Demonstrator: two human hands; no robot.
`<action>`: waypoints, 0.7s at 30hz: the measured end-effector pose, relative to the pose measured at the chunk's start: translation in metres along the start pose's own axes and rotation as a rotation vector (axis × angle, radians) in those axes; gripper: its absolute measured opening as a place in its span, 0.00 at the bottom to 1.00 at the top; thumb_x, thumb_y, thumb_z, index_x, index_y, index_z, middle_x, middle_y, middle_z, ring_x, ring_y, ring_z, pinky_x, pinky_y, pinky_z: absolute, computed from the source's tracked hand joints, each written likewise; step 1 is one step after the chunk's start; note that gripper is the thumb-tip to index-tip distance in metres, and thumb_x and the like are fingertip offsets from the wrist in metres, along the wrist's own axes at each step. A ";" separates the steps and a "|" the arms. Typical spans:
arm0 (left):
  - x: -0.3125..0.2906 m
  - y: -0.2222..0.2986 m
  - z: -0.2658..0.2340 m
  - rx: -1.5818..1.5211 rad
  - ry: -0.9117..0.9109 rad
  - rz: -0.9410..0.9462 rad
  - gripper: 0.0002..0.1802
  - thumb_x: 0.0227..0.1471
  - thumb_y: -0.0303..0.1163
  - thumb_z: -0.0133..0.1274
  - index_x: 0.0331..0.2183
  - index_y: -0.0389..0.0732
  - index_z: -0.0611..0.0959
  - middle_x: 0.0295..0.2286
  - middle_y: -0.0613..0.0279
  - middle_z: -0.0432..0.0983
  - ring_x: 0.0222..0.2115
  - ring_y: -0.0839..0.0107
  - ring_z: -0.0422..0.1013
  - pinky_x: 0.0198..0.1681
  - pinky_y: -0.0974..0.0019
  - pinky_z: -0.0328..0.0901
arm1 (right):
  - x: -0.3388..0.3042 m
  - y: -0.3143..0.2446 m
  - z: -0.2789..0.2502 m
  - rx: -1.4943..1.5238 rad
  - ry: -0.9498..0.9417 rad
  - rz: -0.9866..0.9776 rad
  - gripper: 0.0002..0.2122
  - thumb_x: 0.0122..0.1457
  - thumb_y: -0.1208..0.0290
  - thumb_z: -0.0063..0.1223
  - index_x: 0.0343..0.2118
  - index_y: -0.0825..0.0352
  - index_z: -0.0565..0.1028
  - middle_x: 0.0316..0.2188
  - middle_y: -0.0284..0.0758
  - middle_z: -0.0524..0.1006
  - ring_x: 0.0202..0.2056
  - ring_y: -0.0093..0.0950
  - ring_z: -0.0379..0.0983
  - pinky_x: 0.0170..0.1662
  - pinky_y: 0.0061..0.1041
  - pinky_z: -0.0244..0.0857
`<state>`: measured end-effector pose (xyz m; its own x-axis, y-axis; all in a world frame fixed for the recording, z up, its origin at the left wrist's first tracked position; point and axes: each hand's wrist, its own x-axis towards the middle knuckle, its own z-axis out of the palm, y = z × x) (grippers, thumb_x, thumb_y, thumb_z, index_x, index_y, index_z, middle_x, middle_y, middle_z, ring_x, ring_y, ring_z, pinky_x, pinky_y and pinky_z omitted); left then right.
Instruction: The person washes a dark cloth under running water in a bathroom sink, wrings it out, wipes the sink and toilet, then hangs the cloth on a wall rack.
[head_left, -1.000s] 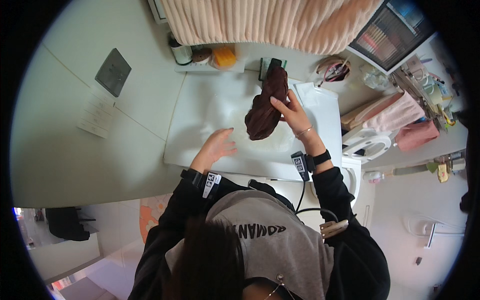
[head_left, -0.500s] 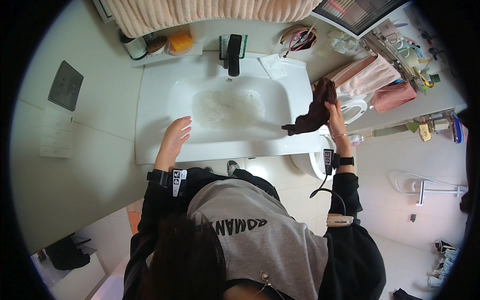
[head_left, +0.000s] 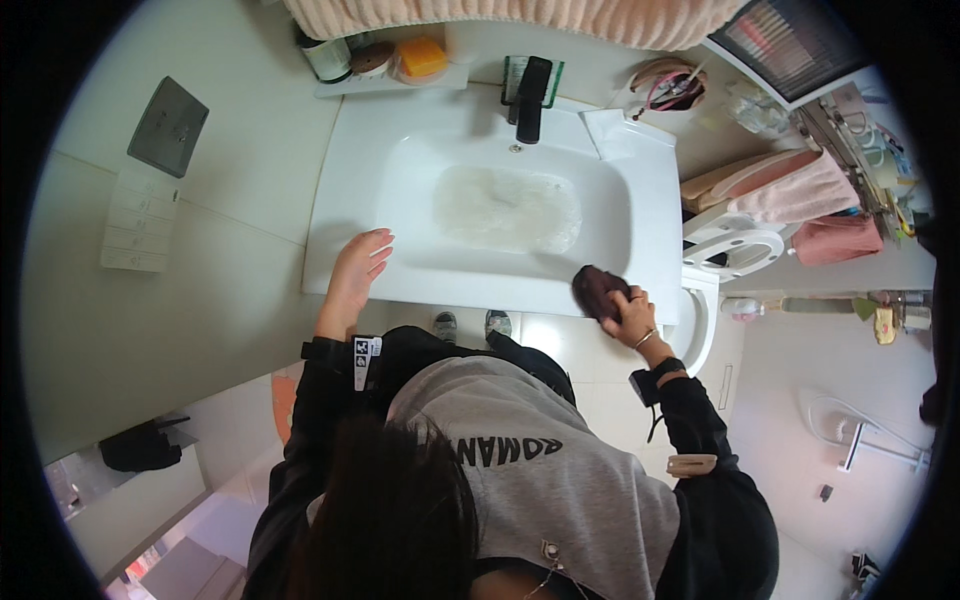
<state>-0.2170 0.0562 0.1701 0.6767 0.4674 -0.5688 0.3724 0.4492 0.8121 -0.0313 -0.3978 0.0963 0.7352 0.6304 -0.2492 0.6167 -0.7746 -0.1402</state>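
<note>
My right hand (head_left: 632, 320) grips a bunched dark maroon-brown cloth (head_left: 597, 290) at the front right edge of the white washbasin (head_left: 400, 286). What kind of cloth it is I cannot make out. Above the left front rim hovers my left hand (head_left: 360, 268), fingers stretched out and nothing in them. Cloudy, slightly foamy water (head_left: 505, 212) lies in the bowl. Over its back edge stands a black tap (head_left: 532, 100), and no stream from it can be seen.
A folded white cloth (head_left: 606, 132) lies on the basin's back right corner. On the back left ledge sit an orange soap bar (head_left: 422, 57) and a dark-lidded jar (head_left: 372, 60). A white toilet (head_left: 735, 254) stands right of the basin; pink towels (head_left: 790, 190) hang beyond it.
My right hand has come down and toward me with the cloth, which hung long before and is now bunched up. My left hand stays open near the left rim. The view has shifted.
</note>
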 end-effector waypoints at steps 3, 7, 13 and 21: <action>-0.005 -0.006 -0.004 -0.043 0.021 -0.007 0.20 0.54 0.42 0.44 0.45 0.41 0.73 0.45 0.61 0.71 0.46 0.70 0.66 0.48 0.69 0.57 | 0.015 -0.042 -0.004 0.008 0.007 -0.273 0.25 0.37 0.57 0.62 0.42 0.48 0.69 0.44 0.43 0.63 0.47 0.44 0.59 0.46 0.45 0.55; -0.010 -0.014 -0.010 -0.126 0.027 0.036 0.19 0.49 0.42 0.51 0.41 0.43 0.74 0.41 0.63 0.74 0.44 0.72 0.67 0.47 0.69 0.57 | 0.066 -0.117 -0.006 0.037 -0.049 -0.555 0.25 0.37 0.57 0.64 0.42 0.47 0.69 0.44 0.45 0.64 0.48 0.44 0.59 0.46 0.44 0.54; -0.014 -0.018 -0.016 -0.111 0.131 -0.006 0.18 0.54 0.40 0.46 0.44 0.40 0.73 0.43 0.61 0.73 0.44 0.70 0.68 0.45 0.71 0.59 | 0.158 -0.252 -0.013 0.006 -0.117 -0.496 0.23 0.43 0.55 0.59 0.44 0.48 0.67 0.43 0.43 0.67 0.45 0.41 0.65 0.42 0.42 0.61; -0.022 -0.004 -0.042 -0.222 0.273 0.133 0.15 0.53 0.37 0.47 0.41 0.41 0.75 0.40 0.63 0.74 0.42 0.74 0.68 0.44 0.70 0.59 | 0.208 -0.328 -0.038 0.282 0.170 -0.390 0.29 0.47 0.57 0.57 0.54 0.44 0.61 0.40 0.46 0.69 0.38 0.41 0.69 0.37 0.40 0.66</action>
<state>-0.2603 0.0762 0.1745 0.5046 0.7051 -0.4982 0.1257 0.5109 0.8504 -0.0700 -0.0102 0.1270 0.5153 0.8565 0.0289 0.7717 -0.4491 -0.4504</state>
